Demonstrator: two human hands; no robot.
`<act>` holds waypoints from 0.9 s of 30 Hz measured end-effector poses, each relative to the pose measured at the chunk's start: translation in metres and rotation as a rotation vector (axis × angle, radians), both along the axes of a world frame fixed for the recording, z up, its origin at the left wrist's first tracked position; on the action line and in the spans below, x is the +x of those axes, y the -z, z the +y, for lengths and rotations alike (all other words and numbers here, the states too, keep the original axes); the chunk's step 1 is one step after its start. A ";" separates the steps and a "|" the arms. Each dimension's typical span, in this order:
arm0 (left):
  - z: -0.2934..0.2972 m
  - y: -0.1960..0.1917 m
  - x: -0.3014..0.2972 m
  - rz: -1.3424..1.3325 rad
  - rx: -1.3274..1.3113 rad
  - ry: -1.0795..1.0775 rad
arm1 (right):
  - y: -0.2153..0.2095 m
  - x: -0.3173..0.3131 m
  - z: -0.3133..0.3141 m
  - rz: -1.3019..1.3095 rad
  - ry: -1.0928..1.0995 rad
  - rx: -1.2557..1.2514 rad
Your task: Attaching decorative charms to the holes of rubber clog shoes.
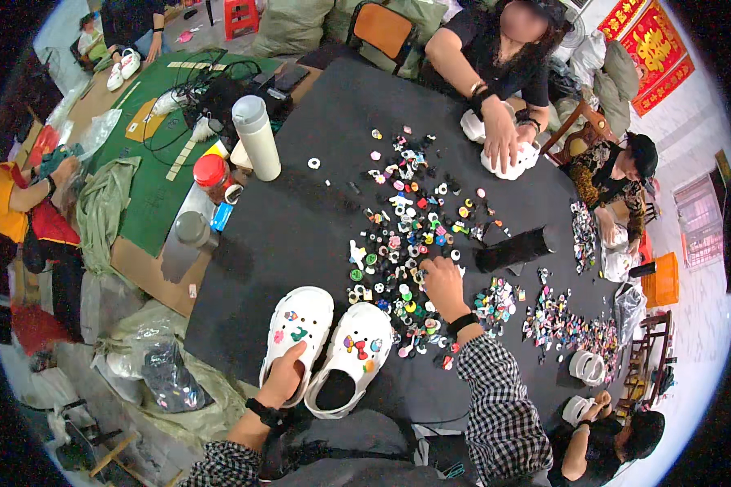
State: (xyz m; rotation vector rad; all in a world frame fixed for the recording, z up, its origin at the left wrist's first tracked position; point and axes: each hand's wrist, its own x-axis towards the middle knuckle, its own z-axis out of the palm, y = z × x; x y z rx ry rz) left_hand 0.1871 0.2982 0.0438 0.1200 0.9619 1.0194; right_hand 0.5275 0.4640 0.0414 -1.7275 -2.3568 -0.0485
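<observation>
Two white clogs lie side by side near the front edge of a black table (300, 219). My left hand (283, 375) grips the heel of the left clog (298, 323), which carries a few small coloured charms. The right clog (356, 351) also has charms on its toe. My right hand (445, 282) reaches forward, fingers down in a scattered pile of small coloured shoe charms (410, 235); whether it pinches one is hidden.
A white bottle (257, 136), a red-lidded jar (212, 174) and a grey cup (188, 230) stand at the table's left. A black cylinder (515, 248) lies right of the charms. Across the table a person presses on a white clog (512, 158). More people sit at the right and left.
</observation>
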 end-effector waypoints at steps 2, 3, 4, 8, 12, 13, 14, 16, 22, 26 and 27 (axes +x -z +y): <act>0.003 0.000 0.003 -0.067 0.022 -0.067 | 0.001 -0.002 -0.002 0.030 0.002 -0.009; 0.002 0.000 0.002 -0.066 0.022 -0.068 | 0.001 -0.002 -0.003 0.031 0.002 -0.009; 0.001 0.001 0.001 -0.035 0.023 -0.047 | 0.000 -0.001 -0.003 0.076 0.014 -0.023; 0.005 -0.012 0.004 -0.051 0.036 -0.030 | -0.007 0.002 -0.006 0.152 0.071 -0.081; 0.002 0.000 0.001 -0.055 -0.009 -0.062 | -0.010 0.003 -0.005 0.275 0.107 -0.132; 0.001 0.003 -0.001 -0.058 -0.012 -0.047 | -0.011 0.002 -0.006 0.342 0.152 -0.176; 0.000 0.005 -0.002 -0.060 -0.014 -0.034 | -0.012 0.003 -0.005 0.397 0.143 -0.168; 0.002 -0.002 0.000 -0.058 -0.011 -0.042 | -0.012 0.005 -0.004 0.392 0.148 -0.174; 0.003 -0.004 0.001 -0.053 -0.011 -0.035 | -0.004 0.011 0.002 0.523 0.189 -0.314; -0.002 0.015 -0.006 -0.061 -0.032 -0.018 | -0.006 0.007 0.006 0.743 0.277 -0.511; 0.000 0.009 -0.003 -0.063 -0.032 -0.016 | -0.007 0.008 0.006 0.799 0.283 -0.526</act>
